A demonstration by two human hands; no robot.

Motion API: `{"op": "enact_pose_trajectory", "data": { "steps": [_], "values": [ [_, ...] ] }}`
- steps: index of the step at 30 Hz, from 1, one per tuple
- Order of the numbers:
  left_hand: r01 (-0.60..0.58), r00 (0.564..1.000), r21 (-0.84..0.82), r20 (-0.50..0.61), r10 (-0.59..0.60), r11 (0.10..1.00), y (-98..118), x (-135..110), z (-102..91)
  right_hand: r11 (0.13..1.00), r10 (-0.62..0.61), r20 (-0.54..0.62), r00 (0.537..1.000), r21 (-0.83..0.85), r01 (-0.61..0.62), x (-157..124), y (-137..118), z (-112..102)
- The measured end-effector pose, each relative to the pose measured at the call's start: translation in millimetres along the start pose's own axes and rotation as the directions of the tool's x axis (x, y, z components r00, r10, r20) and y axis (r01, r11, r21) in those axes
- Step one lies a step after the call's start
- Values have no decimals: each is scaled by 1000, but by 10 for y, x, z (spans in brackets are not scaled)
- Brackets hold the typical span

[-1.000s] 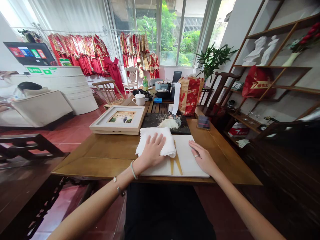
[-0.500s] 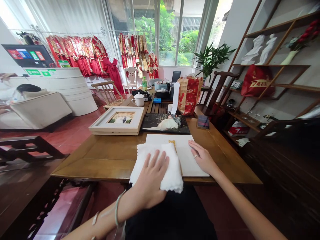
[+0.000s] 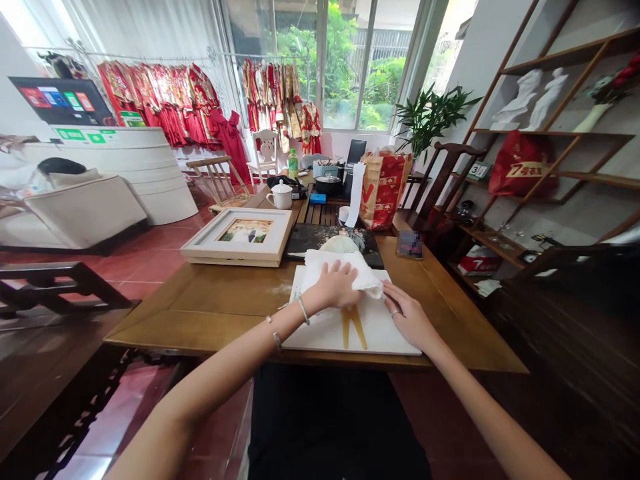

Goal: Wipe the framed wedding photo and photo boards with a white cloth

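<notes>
The white cloth (image 3: 320, 264) lies bunched on the far part of a white board (image 3: 315, 337), its right corner close by the fingertips of my other hand. My left hand (image 3: 336, 285) is palm down over the cloth, fingers a little spread and stretched forward, with bracelets (image 3: 303, 310) around the wrist. Below it, two yellow strips (image 3: 355, 330) show on the board, side by side and slanting apart toward me. My right hand (image 3: 407, 317) rests on the board's right edge, fingers laid out and held near together; its thumb I can't make out. The board lies flat along the near edge of the wooden desk (image 3: 215, 300). Just behind it is a dark picture panel (image 3: 305, 242), and the cloth overlaps its near edge from where I look; whether they touch I can't tell. To the left sits a pale framed picture (image 3: 200, 248), with a white lidded mug (image 3: 281, 196) past it. A red and brown paper bag (image 3: 385, 190) stands farther back on the right
</notes>
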State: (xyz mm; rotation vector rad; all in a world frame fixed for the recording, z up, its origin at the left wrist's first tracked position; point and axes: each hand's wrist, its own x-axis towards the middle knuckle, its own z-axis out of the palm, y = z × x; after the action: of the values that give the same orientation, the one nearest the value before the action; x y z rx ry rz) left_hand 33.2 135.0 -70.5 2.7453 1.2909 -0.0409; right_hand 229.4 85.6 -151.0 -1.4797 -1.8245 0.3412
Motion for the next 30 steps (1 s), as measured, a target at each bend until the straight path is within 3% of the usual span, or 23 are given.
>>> {"op": "enact_pose_trajectory", "data": {
  "steps": [5,13,16,19,25,30],
  "values": [
    [51,994,39,-95,-47,998,280,-131,181,999,-11,1,1000,35,11,32,4,25],
    [-89,992,-27,-91,87,996,592,-985,382,999,-7,-4,1000,32,8,100,-95,-5],
    [-123,990,-58,-69,119,991,606,-1119,367,999,-21,-19,1000,39,22,115,-92,-10],
    [-104,993,-62,-58,100,993,554,-1010,282,999,-20,-23,1000,44,21,105,-82,-7],
    [12,995,57,-102,-7,998,422,-433,89,994,-32,-3,999,105,32,42,-70,-13],
    [65,991,135,-128,-48,989,364,-51,73,990,-21,-15,1000,141,23,17,1,15]
  ]
}}
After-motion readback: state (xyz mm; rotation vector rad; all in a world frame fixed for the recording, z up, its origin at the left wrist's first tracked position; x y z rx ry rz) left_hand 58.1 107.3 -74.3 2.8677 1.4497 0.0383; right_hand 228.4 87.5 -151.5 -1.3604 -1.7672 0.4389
